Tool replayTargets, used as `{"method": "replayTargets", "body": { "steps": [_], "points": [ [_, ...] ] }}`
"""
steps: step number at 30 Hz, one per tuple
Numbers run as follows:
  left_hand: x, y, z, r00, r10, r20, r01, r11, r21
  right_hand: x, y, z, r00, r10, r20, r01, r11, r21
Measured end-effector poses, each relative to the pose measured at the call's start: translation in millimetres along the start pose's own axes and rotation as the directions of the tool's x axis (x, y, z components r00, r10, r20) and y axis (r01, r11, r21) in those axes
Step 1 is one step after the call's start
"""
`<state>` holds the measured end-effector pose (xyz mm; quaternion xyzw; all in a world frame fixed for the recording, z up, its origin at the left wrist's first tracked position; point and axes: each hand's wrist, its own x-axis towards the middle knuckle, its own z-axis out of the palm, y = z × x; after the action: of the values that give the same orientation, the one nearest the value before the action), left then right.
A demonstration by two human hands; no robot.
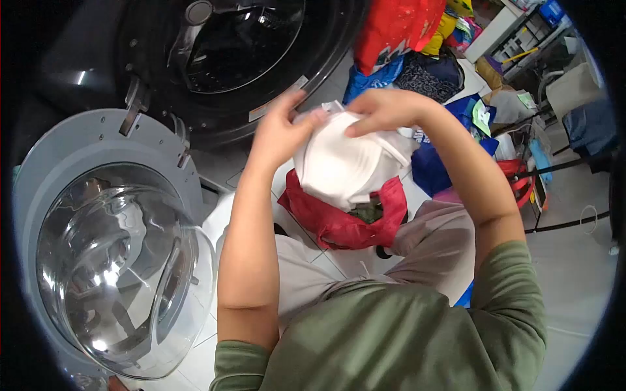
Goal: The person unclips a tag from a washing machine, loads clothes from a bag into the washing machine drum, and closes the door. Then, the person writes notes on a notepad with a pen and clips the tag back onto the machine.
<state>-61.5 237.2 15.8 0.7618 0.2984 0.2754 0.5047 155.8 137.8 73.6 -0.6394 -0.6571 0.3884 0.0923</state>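
A white garment (342,159) with curved ridges across its middle is stretched between my two hands. My left hand (283,133) grips its upper left edge, thumb against the cloth. At its upper right, my right hand (388,112) pinches the fabric between thumb and fingers; both hands are slightly blurred. Right below the garment, a red cloth bag (352,225) stands open on the floor between my legs. Dark green cloth (368,212) shows inside the bag. The garment hides the bag's far side.
A front-loading washer's round glass door (124,260) hangs open at left, near my left arm. Its dark drum opening (241,45) lies ahead. Red (394,32) and blue bags (430,163) crowd the right side, beside a dark metal rack (567,159).
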Motion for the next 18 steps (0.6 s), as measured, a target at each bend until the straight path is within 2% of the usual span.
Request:
{"method": "replayTargets", "body": {
  "steps": [1,2,3,4,5,7,8,9,10,11,12,13,14,15,16,17,18],
  "points": [
    [11,-14,3,0.942,0.191,-0.277,-0.164,0.979,0.118,17,-9,0,0.995,-0.065,0.079,0.069,0.997,-0.045],
    [19,-21,-4,0.869,0.222,-0.443,-0.222,0.974,0.053,35,-26,-5,0.999,-0.052,0.005,0.052,0.985,-0.166],
    [9,5,-15,0.736,0.283,-0.615,-0.251,0.958,0.141,54,-42,-11,0.997,-0.044,-0.069,0.023,0.959,-0.282],
    [25,-25,-28,0.624,0.28,-0.73,-0.352,0.934,0.057,83,-39,-17,0.952,-0.147,-0.269,0.21,0.951,0.225],
    [23,-25,-37,0.562,0.238,-0.792,-0.381,0.924,0.007,106,-31,-24,0.868,-0.126,-0.48,0.435,0.659,0.613],
    [9,-11,-49,0.402,0.287,-0.87,-0.172,0.956,0.236,116,-45,-42,0.614,-0.152,-0.775,0.731,0.479,0.485],
    [8,-17,-54,0.404,0.287,-0.869,-0.19,0.955,0.227,118,-47,-31,0.564,-0.062,-0.823,0.682,0.597,0.422],
    [7,-26,-58,0.41,0.29,-0.865,-0.207,0.953,0.221,120,-40,-12,0.645,-0.071,-0.76,0.53,0.758,0.379],
    [6,-31,-62,0.418,0.291,-0.861,-0.228,0.951,0.211,138,-8,13,0.69,-0.273,-0.67,0.374,0.927,0.008],
    [2,-21,-60,0.481,0.263,-0.836,-0.184,0.963,0.196,132,3,51,0.799,-0.345,-0.493,0.216,0.929,-0.299],
    [1,-19,-58,0.533,0.253,-0.807,-0.179,0.966,0.185,154,39,105,0.955,-0.113,-0.275,-0.028,0.887,-0.462],
    [0,-18,-59,0.579,0.245,-0.778,-0.172,0.969,0.177,127,53,157,0.986,0.134,-0.094,-0.162,0.884,-0.439],
    [0,-16,-58,0.572,0.275,-0.773,-0.199,0.961,0.194,117,85,207,0.966,0.233,-0.117,-0.26,0.872,-0.415],
    [-2,-10,-56,0.587,0.266,-0.764,-0.208,0.962,0.176,101,112,246,0.94,0.334,-0.065,-0.333,0.864,-0.378],
    [-3,-9,-56,0.612,0.243,-0.752,-0.205,0.968,0.145,79,95,248,0.882,0.452,0.135,-0.331,0.797,-0.505],
    [-4,-7,-55,0.643,0.22,-0.733,-0.205,0.972,0.112,85,159,305,0.834,0.499,-0.236,-0.552,0.741,-0.382],
    [-5,-4,-53,0.64,0.232,-0.733,-0.186,0.972,0.146,75,182,309,0.882,0.422,-0.208,-0.47,0.805,-0.362]
  ]
}}
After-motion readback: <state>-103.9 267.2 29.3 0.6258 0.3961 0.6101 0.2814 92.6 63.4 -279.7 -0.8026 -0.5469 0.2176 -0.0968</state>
